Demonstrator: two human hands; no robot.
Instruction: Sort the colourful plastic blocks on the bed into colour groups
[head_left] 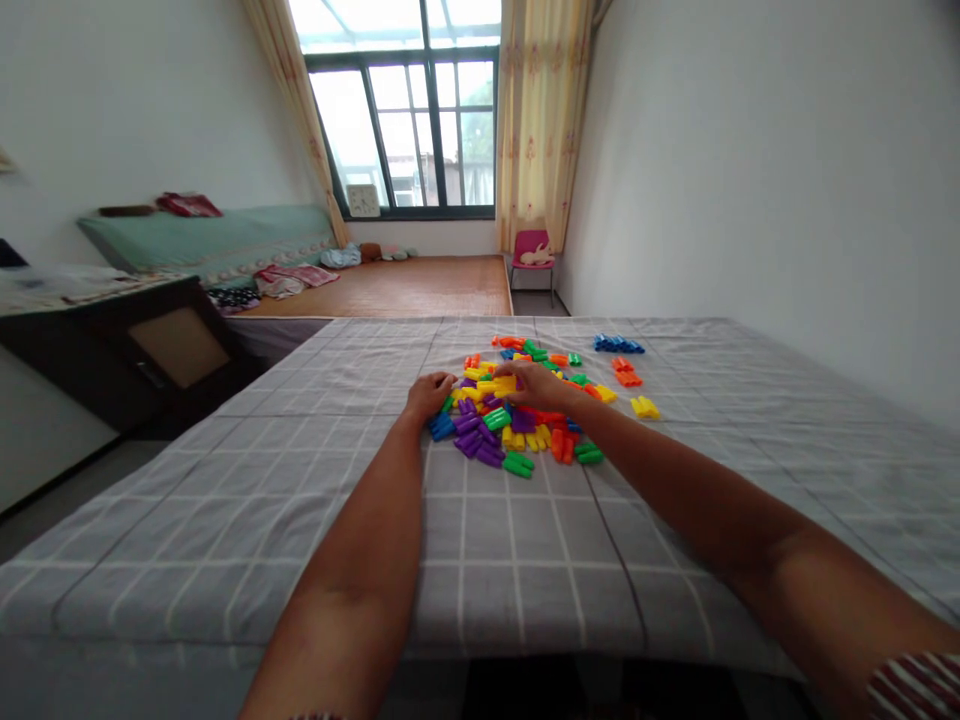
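Observation:
A heap of plastic building pieces shaped like joined tubes, in several colours, lies on the grey checked cloth [517, 580]. My right hand [534, 386] reaches over the middle of the heap, its fingers and thumb around a yellow plastic piece [498, 385]. At the heap's left edge rests my left hand [430, 394], with fingers loosely bent and apart and nothing visible in them. Below it are a blue piece [442, 427] and several purple pieces [477, 440]. A green piece [518, 464] lies at the near edge of the heap.
Right of the heap lie a row of blue pieces [618, 344], some orange pieces [626, 372] and a yellow group [645, 407]. A dark cabinet [150, 350] stands at left. Beyond are a wooden bed platform [420, 285] and a pink chair [531, 243].

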